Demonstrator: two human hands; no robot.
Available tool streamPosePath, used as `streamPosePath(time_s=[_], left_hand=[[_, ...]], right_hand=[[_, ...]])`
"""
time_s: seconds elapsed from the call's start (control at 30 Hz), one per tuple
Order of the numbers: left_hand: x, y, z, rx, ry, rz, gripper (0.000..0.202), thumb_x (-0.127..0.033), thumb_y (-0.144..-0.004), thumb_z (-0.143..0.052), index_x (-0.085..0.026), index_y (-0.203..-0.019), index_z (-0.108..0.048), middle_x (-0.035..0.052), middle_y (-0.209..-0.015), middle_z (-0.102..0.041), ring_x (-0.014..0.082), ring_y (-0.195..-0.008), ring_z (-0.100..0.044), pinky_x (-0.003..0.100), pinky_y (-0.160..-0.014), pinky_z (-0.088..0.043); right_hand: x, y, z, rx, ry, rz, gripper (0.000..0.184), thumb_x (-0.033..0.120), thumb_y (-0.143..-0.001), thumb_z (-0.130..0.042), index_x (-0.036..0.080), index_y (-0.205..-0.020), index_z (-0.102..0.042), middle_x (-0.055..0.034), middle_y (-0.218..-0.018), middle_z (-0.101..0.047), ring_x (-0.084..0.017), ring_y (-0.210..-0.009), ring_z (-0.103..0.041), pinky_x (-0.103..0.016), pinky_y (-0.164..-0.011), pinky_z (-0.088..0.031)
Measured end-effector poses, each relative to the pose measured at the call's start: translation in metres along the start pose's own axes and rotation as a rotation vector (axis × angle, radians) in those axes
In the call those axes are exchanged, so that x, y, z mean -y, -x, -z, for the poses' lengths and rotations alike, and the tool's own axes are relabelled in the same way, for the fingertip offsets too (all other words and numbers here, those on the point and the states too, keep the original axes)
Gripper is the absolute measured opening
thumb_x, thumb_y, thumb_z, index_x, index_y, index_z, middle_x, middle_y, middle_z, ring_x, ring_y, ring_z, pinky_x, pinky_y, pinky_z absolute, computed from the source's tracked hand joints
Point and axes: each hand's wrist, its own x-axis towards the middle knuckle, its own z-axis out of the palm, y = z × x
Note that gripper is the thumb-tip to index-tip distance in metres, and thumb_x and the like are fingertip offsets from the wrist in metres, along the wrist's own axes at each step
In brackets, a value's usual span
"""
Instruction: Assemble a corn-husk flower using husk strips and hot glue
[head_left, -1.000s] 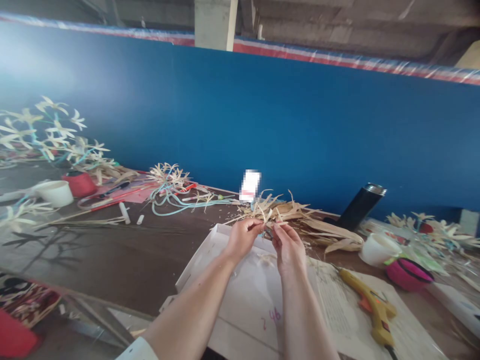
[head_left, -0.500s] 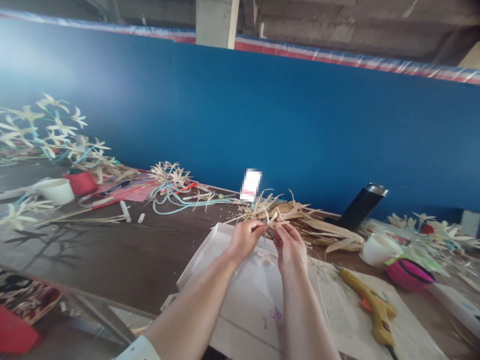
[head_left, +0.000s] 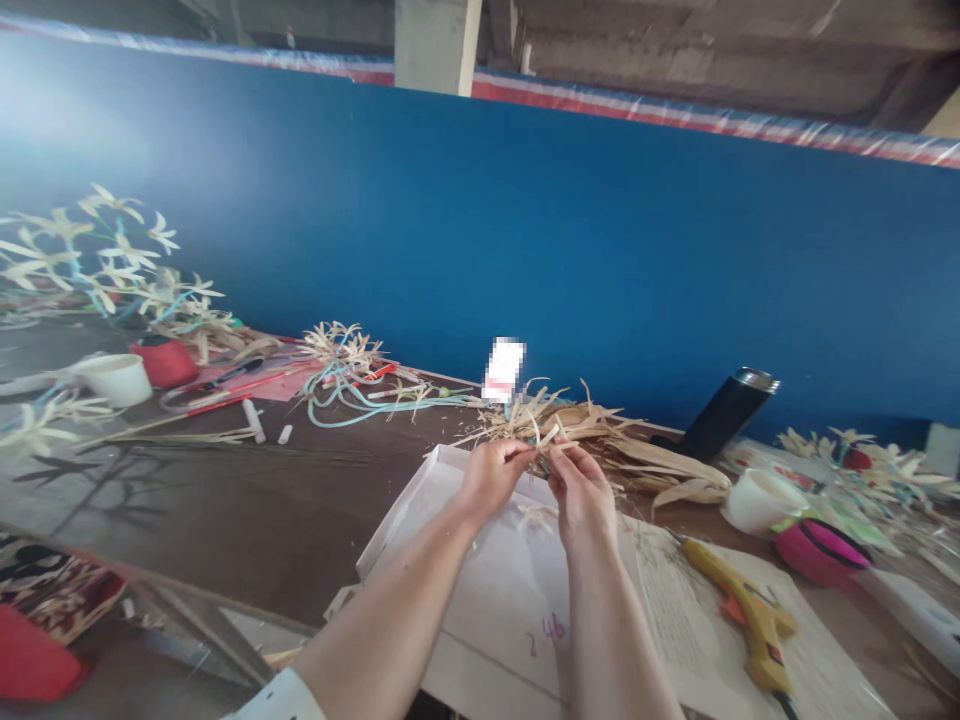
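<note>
Clearly, one brown counter (head_left: 225, 520) is carrying one white box (head_left: 521, 600), which two forearms (head_left: 409, 600) are partly covering. Dry husks (head_left: 600, 425) are lying in one pile beyond it. One black flask (head_left: 726, 415) is standing near them; one yellow glue gun (head_left: 761, 620) is lying at right, its cord (head_left: 784, 706) running out of view. Two white cups (head_left: 763, 500) are standing well apart. Near the box's far edge, the left hand (head_left: 491, 475) and right hand (head_left: 589, 500) are pinching pale strips (head_left: 550, 437) between their fingers, which are hiding how many.
</note>
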Motion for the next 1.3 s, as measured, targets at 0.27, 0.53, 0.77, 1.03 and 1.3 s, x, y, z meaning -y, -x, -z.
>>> streamPosePath(time_s=[0.27,0.53,0.77,1.03,1.3], left_hand=[[0.0035,-0.0014,-0.0005,-0.009,0.047,-0.023,0.028,-0.037,-0.077,-0.054,-0.02,-0.09,-0.071,0.0002,-0.076,-0.068,0.0152,-0.072,-0.06,0.022,-0.065,-0.043],[0.0051,-0.0019,-0.0014,-0.013,0.059,-0.019,0.028,-0.039,-0.077,-0.055,-0.019,-0.087,-0.071,0.0006,-0.077,-0.069,0.0156,-0.073,-0.06,0.022,-0.064,-0.043],[0.0023,-0.0009,-0.0008,-0.01,0.046,-0.005,0.03,-0.04,-0.076,-0.054,-0.017,-0.088,-0.071,0.0012,-0.079,-0.069,0.0153,-0.073,-0.06,0.022,-0.066,-0.044],[0.004,-0.0004,-0.0016,0.02,0.088,-0.004,0.028,-0.037,-0.075,-0.056,-0.018,-0.087,-0.071,0.0017,-0.077,-0.068,0.0147,-0.072,-0.06,0.021,-0.065,-0.044],[0.0021,-0.0024,-0.0007,0.029,0.183,0.059,0.03,-0.04,-0.071,-0.059,-0.015,-0.084,-0.07,0.0023,-0.072,-0.066,0.0135,-0.067,-0.057,0.022,-0.062,-0.043]], right_hand=[[-0.0014,-0.0006,0.0007,0.019,0.002,0.022,0.038,0.028,-0.052,-0.079,0.018,-0.087,-0.066,0.0008,-0.071,-0.064,-0.008,-0.055,-0.053,-0.016,-0.045,-0.037],[-0.0021,-0.0006,0.0019,0.038,0.012,0.016,0.038,0.028,-0.054,-0.079,0.019,-0.089,-0.067,0.0017,-0.072,-0.063,-0.005,-0.055,-0.051,-0.014,-0.046,-0.035],[-0.0018,-0.0008,0.0017,0.03,0.016,0.009,0.036,0.029,-0.053,-0.079,0.019,-0.086,-0.067,0.0018,-0.071,-0.063,-0.007,-0.055,-0.053,-0.015,-0.046,-0.036],[-0.0013,-0.0006,0.001,0.005,0.027,0.061,0.036,0.029,-0.053,-0.078,0.018,-0.085,-0.066,0.0023,-0.066,-0.061,-0.008,-0.054,-0.052,-0.017,-0.046,-0.036],[-0.0022,-0.0011,0.0019,0.026,0.088,0.086,0.035,0.033,-0.054,-0.077,0.018,-0.084,-0.066,0.0033,-0.065,-0.059,-0.007,-0.051,-0.05,-0.017,-0.045,-0.035]])
